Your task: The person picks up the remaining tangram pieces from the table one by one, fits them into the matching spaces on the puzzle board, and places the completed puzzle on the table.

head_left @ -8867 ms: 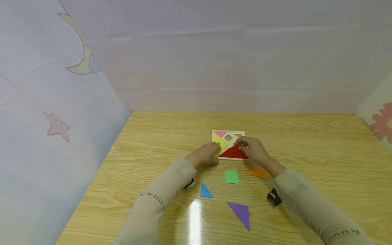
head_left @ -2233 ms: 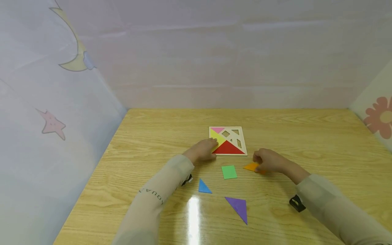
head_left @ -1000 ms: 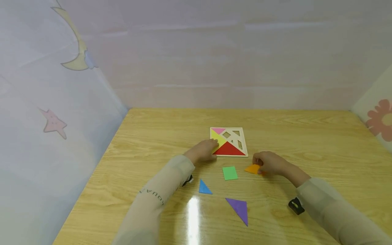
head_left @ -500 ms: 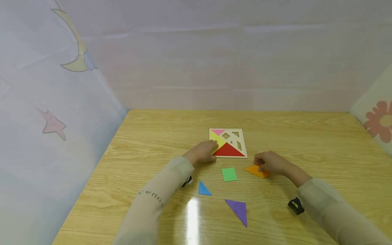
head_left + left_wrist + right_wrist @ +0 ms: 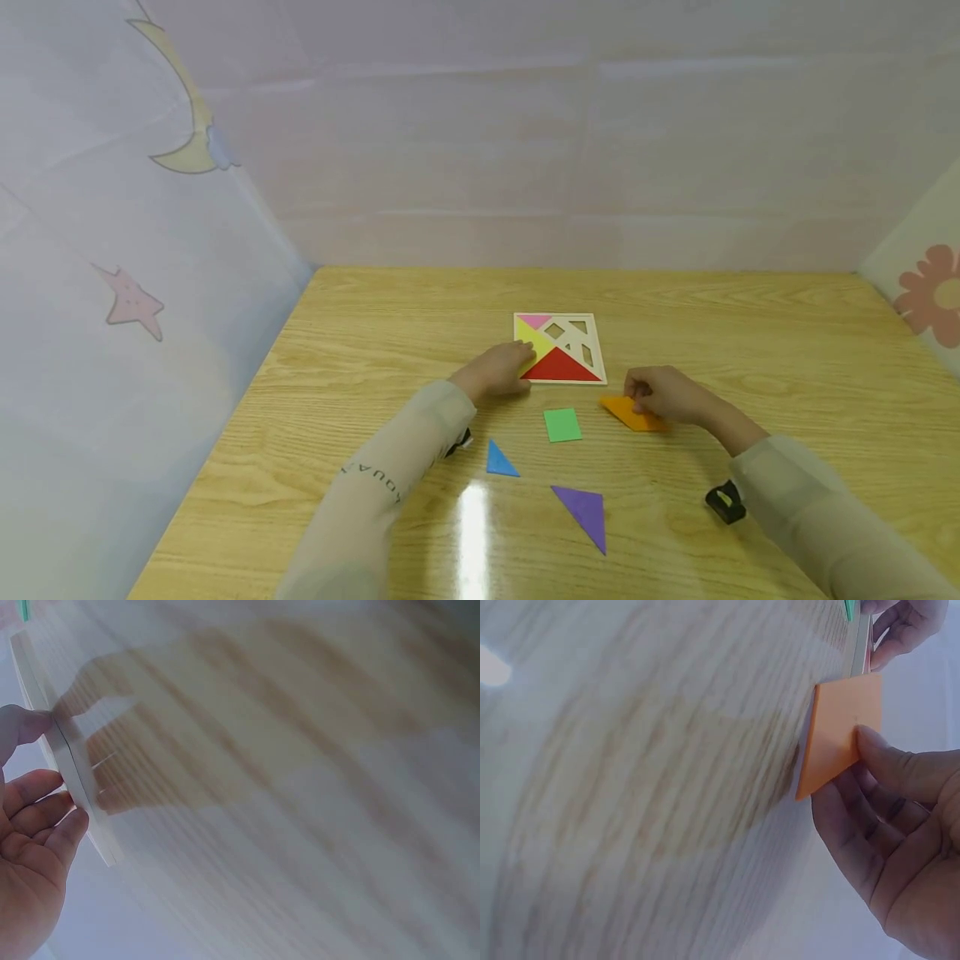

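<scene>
A tangram board (image 5: 597,350) lies on the table, with pink (image 5: 535,320), yellow (image 5: 531,335) and red (image 5: 561,367) triangles set in it and several bare cut-outs at its right. My left hand (image 5: 498,370) holds the board at its near-left corner; in the left wrist view the thumb and bent fingertips (image 5: 75,825) are against its edge. To the right of the board, my right hand (image 5: 667,395) pinches an orange parallelogram (image 5: 621,408) between thumb and fingers. The right wrist view shows this orange piece (image 5: 840,724) tilted up, one edge at or near the tabletop.
A green square (image 5: 562,425), a blue triangle (image 5: 500,461) and a purple triangle (image 5: 587,512) lie loose on the wooden table (image 5: 360,400) in front of the board. Behind the table hangs a pale cloth backdrop (image 5: 450,167).
Earliest, my right hand held the red triangle over the board; it now lies flat there. That hand has since moved to the orange parallelogram and tilted it. My left hand stays at the board.
</scene>
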{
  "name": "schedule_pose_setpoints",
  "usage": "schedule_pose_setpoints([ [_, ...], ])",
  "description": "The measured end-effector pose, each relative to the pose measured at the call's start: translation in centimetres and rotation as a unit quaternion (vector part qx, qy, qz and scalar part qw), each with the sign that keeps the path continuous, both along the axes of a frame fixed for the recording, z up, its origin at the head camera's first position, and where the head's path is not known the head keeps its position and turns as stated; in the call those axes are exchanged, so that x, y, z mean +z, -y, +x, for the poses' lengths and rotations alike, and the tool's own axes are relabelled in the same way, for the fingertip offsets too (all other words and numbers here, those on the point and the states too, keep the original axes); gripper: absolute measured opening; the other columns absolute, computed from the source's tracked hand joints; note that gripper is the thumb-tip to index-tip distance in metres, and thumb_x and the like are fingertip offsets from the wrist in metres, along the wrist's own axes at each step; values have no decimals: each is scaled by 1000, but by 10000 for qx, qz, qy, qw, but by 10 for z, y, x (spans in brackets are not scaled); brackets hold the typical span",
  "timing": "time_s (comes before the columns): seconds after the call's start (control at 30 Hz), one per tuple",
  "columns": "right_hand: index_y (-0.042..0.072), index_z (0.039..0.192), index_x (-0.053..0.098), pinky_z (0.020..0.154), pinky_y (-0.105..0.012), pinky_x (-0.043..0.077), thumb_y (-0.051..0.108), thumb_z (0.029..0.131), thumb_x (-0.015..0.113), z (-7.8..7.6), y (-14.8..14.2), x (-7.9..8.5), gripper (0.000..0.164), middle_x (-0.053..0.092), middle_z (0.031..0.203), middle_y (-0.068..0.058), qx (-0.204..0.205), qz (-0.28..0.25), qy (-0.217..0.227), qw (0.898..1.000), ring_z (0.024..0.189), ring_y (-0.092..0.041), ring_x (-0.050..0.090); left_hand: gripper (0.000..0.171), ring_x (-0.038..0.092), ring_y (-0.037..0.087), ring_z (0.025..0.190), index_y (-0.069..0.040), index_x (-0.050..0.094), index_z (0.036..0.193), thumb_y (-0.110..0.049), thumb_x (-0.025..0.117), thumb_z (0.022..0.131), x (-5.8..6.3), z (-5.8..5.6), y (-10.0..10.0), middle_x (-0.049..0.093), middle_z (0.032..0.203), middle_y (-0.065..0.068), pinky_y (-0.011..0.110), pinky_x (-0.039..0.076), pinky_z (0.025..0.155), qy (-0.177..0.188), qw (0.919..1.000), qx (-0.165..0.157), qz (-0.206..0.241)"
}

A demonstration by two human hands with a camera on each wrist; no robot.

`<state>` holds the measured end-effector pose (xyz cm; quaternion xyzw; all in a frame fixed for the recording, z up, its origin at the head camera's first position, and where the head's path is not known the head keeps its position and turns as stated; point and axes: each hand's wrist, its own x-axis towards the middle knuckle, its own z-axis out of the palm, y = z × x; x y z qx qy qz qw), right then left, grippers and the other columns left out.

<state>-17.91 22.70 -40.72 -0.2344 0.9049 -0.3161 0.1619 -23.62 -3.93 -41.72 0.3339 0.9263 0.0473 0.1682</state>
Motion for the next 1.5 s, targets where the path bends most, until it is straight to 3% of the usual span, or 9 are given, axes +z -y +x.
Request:
schedule_pose_setpoints([
  [0.27,2,81,51,45,-23,41,-7,76,55,0,3,-1,11,50,67,-3,-235,-173,84,9995,54,-13,45,52,21,21,127,-4,37,130,-22,51,84,3,2,2,29,137,8,26,15,103,53,9999,18,130],
  [0.47,2,80,50,47,-23,40,-7,75,56,0,5,-2,11,49,67,-2,-337,-195,-189,9991,57,-13,44,52,20,21,127,-4,37,131,-23,51,84,3,3,3,28,137,8,26,15,103,90,9999,43,115],
  [0.67,0,82,49,43,-25,43,-8,77,52,-3,4,-4,10,49,66,-4,-595,-436,181,9971,51,-15,47,52,20,21,127,-4,36,131,-23,51,85,5,5,3,28,137,9,27,15,103,118,9999,77,98],
  [0.9,-2,86,49,47,-26,44,-6,80,52,-4,4,-5,8,51,70,-6,-815,-624,117,9946,59,-16,49,53,21,21,127,-3,35,131,-23,51,85,7,4,3,28,137,9,27,15,103,104,9999,83,79],
  [1.17,-6,90,45,47,-29,47,-7,84,47,-2,7,-4,7,48,72,-12,-1041,-1265,626,9845,57,-20,51,51,22,21,126,-3,38,129,-22,51,84,3,2,3,31,136,8,26,16,103,-22,10000,1,43],
  [1.5,-6,91,46,47,-27,47,-5,83,49,-5,13,-8,8,50,74,-12,-1302,-1310,321,9823,57,-19,51,52,21,21,127,-4,37,130,-22,52,84,2,1,3,30,137,8,26,15,103,24,10000,19,49],
])
